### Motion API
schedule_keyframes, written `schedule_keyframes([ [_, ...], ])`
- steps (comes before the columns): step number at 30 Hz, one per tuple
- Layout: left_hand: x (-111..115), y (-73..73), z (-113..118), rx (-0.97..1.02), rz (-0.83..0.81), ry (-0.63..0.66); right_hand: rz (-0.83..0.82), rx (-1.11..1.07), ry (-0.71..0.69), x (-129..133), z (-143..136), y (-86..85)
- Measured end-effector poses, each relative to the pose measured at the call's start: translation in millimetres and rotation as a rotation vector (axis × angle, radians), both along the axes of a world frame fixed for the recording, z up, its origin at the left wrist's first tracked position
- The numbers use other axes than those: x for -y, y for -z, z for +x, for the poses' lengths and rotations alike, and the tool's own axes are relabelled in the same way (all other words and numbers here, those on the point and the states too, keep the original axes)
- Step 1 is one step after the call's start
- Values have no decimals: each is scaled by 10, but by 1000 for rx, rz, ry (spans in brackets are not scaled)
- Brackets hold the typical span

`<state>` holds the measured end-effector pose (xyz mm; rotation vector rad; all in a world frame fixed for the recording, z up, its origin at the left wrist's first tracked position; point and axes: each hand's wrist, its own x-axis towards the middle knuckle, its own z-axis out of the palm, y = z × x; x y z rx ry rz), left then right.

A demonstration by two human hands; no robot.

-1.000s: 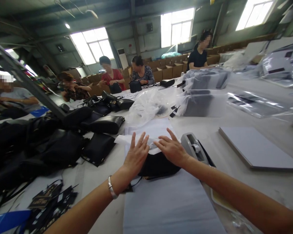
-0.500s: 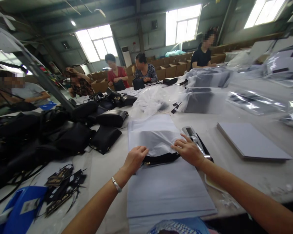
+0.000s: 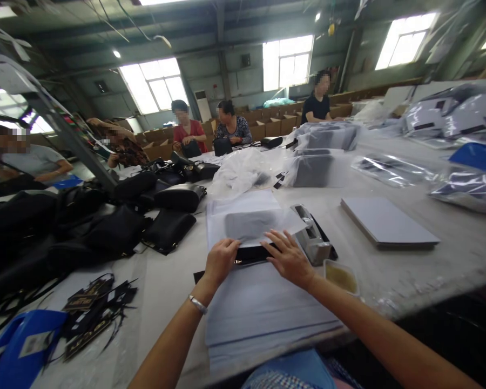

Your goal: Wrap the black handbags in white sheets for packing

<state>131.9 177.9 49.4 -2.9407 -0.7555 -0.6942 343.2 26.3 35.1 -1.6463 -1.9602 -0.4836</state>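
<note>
In front of me a black bag [image 3: 253, 255] lies partly inside a thin translucent white sleeve [image 3: 251, 224], its dark shape showing through. Its near edge with a bit of gold hardware sticks out. My left hand [image 3: 222, 258], a silver bracelet at its wrist, pinches the sleeve's left edge beside the bag. On the right side, my right hand [image 3: 287, 258] rests with spread fingers on the sleeve and the bag's edge. Both lie on a stack of large white sheets [image 3: 267, 313].
Right of the sheets are a silver device [image 3: 314, 237], a tub of yellowish stuff [image 3: 342, 276] and a stack of white boards [image 3: 389, 224]. Black bags [image 3: 105, 232] pile up left, near black tags [image 3: 97, 308] and a blue container [image 3: 24, 346]. Co-workers [image 3: 233, 127] are across the table.
My right hand has moved in toward the left, its fingers now spread flat over the sleeve's edge. More of the silver device and the tub show. The view has shifted slightly right.
</note>
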Motion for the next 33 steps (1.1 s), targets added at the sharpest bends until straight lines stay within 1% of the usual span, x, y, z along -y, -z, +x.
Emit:
schedule_keyframes([
  [1,1,7,8,17,-14,-12,-5,-59,-41,9,-54,42],
  [2,1,9,13,31,-28,-23,-15,-149,-52,23,-91,89],
  [3,0,5,17,43,-40,-30,-31,-276,-33,43,-108,138],
  [6,-1,-32,24,68,-66,-44,-76,-681,148,120,-55,283],
  [8,3,-62,30,81,-73,-52,-65,-834,268,156,50,365],
  [10,11,-79,33,90,-76,-55,-103,-973,332,145,182,420],
  [13,31,-71,29,99,-75,-58,-258,-1207,342,10,352,444],
  [16,51,-47,26,97,-64,-58,-373,-1289,308,-208,424,412],
  [18,59,-42,30,90,-49,-57,-413,-1309,279,-329,425,378],
  [20,65,-49,31,81,-27,-56,-432,-1306,229,-392,417,349],
  [22,78,-59,18,69,3,-50,-444,-1283,173,-392,422,333],
  [25,134,-42,-41,47,49,-23,-455,-1197,110,-323,468,344],
  [27,204,3,-96,36,70,-7,-451,-1101,90,-277,510,364],
  [29,294,60,-144,28,84,7,-426,-975,99,-237,549,381],
  [31,391,114,-175,18,98,15,-366,-813,144,-171,578,380],
  [33,482,154,-186,5,114,17,-272,-608,214,-33,583,353],
])
